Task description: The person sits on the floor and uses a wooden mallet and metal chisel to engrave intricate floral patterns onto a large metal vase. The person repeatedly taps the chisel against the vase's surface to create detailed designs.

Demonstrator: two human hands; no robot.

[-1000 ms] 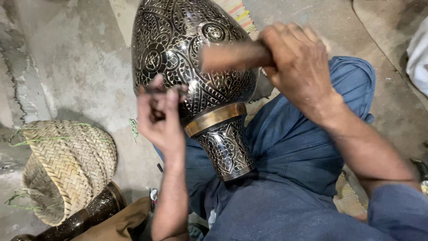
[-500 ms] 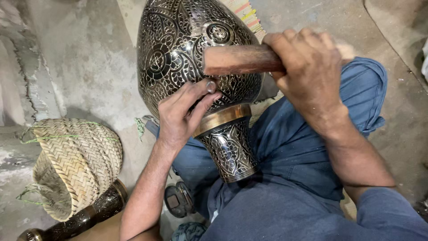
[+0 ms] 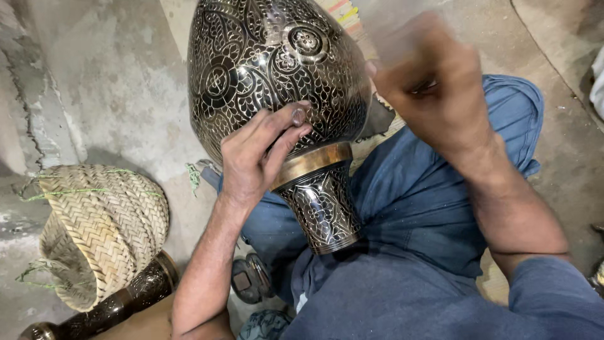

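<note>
A large dark metal vase (image 3: 270,69) with fine silver floral engraving and a brass collar lies across my lap, its neck pointing toward me. My left hand (image 3: 255,157) rests on the vase's belly just above the collar. Its fingertips are pinched around a small dark tool (image 3: 298,116) set against the metal. My right hand (image 3: 434,94) is a motion-blurred fist raised at the vase's right side. It is closed on a wooden handle that barely shows through the blur.
A woven straw basket (image 3: 94,233) lies on its side on the concrete floor at the left. A second dark engraved metal piece (image 3: 119,305) rests beside the basket. My blue trousers (image 3: 415,214) fill the lower right, with small round objects (image 3: 251,277) by my knee.
My left hand came down from mid-air and planted its pinched fingertips on the vase. My right hand, which held the wooden piece against the vase, is now swinging and blurred.
</note>
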